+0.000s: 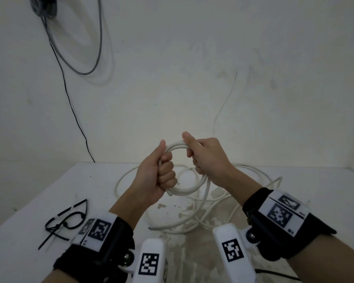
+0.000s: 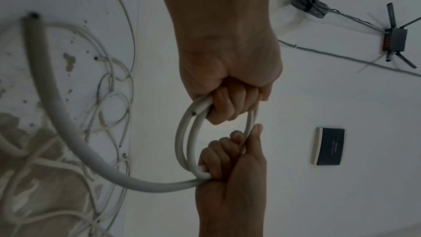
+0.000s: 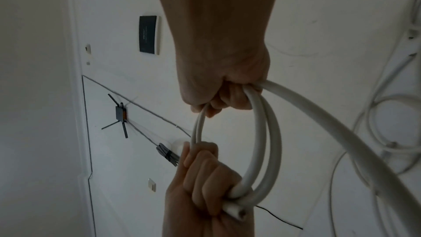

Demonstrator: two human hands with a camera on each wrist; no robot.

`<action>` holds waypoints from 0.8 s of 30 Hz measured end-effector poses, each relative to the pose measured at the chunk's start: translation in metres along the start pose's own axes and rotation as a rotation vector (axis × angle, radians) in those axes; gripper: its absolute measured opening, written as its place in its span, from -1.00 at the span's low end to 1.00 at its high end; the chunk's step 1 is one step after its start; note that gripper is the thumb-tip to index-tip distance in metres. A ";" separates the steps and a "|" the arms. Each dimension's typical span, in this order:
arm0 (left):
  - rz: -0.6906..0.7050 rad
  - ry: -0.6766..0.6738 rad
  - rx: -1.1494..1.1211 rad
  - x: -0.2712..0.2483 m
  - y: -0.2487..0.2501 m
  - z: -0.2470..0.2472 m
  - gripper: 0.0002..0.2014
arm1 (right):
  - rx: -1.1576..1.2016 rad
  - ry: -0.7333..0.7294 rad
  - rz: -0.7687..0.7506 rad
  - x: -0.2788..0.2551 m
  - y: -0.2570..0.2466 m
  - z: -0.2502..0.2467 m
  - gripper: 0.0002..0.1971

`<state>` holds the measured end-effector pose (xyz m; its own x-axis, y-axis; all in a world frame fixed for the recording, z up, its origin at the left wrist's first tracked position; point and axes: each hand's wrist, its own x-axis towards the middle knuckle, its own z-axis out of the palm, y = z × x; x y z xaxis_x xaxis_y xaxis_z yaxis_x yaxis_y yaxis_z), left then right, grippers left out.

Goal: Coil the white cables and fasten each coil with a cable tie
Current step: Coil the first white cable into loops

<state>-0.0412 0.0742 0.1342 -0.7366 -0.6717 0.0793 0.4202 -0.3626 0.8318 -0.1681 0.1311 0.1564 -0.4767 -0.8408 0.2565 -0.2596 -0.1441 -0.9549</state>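
Above the white table [image 1: 39, 201], both hands hold up a small coil of white cable [image 1: 178, 147]. My left hand [image 1: 166, 172] grips the coil's left side in a fist, with the cut cable end [image 1: 169, 194] sticking out below it. The coil's right side sits in the curled fingers of my right hand [image 1: 195, 154], thumb up. From that hand the cable's loose tail [image 1: 207, 193] drops to the table. In the left wrist view the coil [image 2: 182, 143] shows two turns between left hand [image 2: 227, 104] and right hand [image 2: 225, 156]. The right wrist view has the coil [image 3: 258, 141], right hand [image 3: 225, 98] and left hand [image 3: 205, 177].
Several black cable ties [image 1: 65, 221] lie on the table at the near left. More white cables [image 1: 219, 203] lie tangled under and right of the hands. Grey cables [image 1: 90, 64] and a thin black wire [image 1: 70, 99] hang on the wall behind.
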 end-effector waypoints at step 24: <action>0.365 0.123 -0.211 0.009 -0.002 -0.010 -0.59 | -0.600 -0.279 0.035 -0.028 0.055 0.018 -0.54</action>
<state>-0.0437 0.0621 0.1279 -0.4560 -0.8479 0.2704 0.7500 -0.2025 0.6297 -0.1543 0.1372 0.0941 -0.2786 -0.9551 0.1011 -0.7091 0.1335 -0.6924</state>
